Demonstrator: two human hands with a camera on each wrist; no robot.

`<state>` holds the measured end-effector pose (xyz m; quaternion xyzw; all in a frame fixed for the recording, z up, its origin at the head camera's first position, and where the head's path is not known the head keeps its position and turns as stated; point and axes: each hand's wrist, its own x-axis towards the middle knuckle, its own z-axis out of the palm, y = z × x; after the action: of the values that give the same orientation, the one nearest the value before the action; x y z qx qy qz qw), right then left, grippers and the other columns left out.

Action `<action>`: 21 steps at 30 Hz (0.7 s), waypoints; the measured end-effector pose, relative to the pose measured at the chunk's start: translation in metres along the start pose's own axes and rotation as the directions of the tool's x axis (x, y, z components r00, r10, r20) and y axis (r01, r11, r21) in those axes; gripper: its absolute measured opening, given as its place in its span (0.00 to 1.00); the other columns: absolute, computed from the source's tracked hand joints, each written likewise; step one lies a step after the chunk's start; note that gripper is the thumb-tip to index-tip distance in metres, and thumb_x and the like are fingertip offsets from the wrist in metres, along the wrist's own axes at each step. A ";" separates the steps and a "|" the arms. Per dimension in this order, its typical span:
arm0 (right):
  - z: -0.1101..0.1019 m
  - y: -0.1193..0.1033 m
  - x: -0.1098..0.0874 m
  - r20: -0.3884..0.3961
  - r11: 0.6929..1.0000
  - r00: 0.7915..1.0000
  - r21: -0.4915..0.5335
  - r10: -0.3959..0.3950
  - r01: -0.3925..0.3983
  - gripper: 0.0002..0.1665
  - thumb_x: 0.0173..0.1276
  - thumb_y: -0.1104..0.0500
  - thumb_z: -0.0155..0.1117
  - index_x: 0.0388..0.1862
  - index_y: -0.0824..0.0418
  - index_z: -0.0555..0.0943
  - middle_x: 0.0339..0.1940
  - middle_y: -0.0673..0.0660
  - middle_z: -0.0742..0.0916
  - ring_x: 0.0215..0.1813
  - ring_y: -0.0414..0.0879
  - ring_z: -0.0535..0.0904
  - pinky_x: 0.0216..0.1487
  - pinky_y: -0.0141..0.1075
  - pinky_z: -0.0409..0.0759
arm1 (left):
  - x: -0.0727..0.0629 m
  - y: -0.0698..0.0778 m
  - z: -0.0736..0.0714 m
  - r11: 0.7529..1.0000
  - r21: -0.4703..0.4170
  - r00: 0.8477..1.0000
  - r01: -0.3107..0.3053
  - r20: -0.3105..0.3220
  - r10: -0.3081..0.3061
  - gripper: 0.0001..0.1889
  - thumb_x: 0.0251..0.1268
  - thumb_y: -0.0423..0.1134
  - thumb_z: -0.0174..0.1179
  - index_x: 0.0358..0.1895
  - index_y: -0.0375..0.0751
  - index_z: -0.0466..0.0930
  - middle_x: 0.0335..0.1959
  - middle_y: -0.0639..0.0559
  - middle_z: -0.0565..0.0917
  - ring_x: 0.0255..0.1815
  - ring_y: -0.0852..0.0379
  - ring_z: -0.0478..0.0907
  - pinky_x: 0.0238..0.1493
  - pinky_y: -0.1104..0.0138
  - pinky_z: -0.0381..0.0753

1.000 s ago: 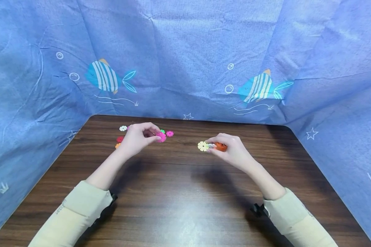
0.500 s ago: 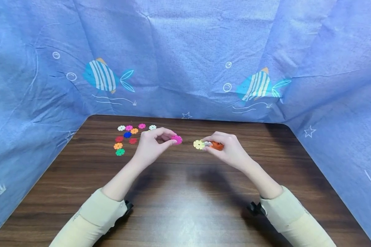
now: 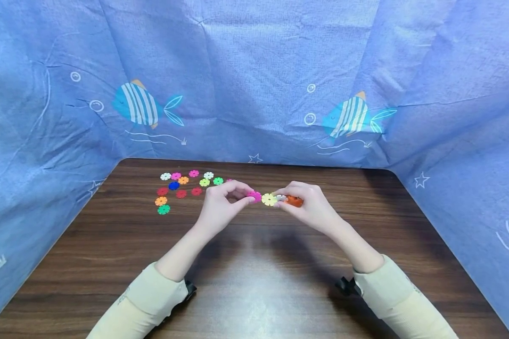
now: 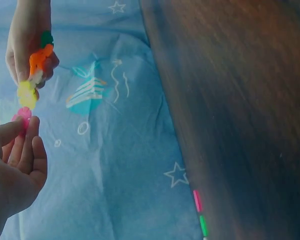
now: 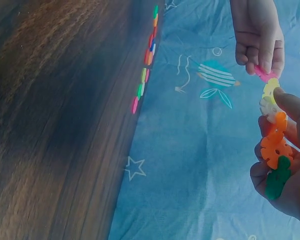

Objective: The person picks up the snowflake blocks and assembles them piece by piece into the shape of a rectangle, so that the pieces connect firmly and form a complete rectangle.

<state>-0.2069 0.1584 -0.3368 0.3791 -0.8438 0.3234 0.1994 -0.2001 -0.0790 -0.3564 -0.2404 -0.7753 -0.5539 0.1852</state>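
Between thumb and fingertips, my left hand (image 3: 220, 207) pinches a pink snowflake disc (image 3: 256, 196), a small plastic round with a notched rim. My right hand (image 3: 314, 202) grips a chain of joined snowflake discs above the table. At the chain's free end is a yellow disc (image 3: 269, 199). Behind it come a white disc (image 5: 267, 106), orange discs (image 5: 276, 150) and a green disc (image 5: 278, 177) within the right palm. The pink disc's edge meets the yellow one's; whether their notches are slotted together I cannot tell.
Loose snowflake discs lie at the back left of the brown table (image 3: 110, 245), among them a blue disc (image 3: 174, 186), a red disc (image 3: 181, 193) and a green disc (image 3: 163, 209). A blue fish-patterned curtain (image 3: 254, 84) stands behind the table and at both sides.
My left hand has carried the pink disc rightward, away from the loose discs, up to the yellow disc. The right hand has shifted slightly left in the view, still holding the chain.
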 end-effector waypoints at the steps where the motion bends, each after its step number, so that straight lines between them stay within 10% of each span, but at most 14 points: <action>1: 0.000 0.000 0.000 0.002 1.000 1.000 0.003 0.000 0.000 0.11 0.57 0.56 0.72 0.40 0.54 0.86 0.31 0.43 0.85 0.31 0.35 0.76 0.32 0.29 0.74 | 0.000 0.000 0.001 1.000 -0.005 1.000 -0.001 -0.001 0.001 0.08 0.51 0.38 0.71 0.35 0.46 0.85 0.29 0.56 0.87 0.27 0.65 0.82 0.28 0.69 0.81; 21: 0.003 0.003 0.005 0.017 1.000 1.000 0.028 0.002 -0.002 0.13 0.54 0.57 0.74 0.40 0.57 0.86 0.31 0.45 0.84 0.29 0.35 0.74 0.29 0.28 0.72 | 0.002 -0.001 0.016 0.999 0.008 0.997 0.046 -0.057 -0.046 0.08 0.48 0.30 0.71 0.33 0.34 0.85 0.29 0.44 0.87 0.28 0.54 0.84 0.33 0.59 0.83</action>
<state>-0.2123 0.1548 -0.3373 0.3836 -0.8412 0.3321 0.1867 -0.2024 -0.0635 -0.3609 -0.2058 -0.7778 -0.5609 0.1953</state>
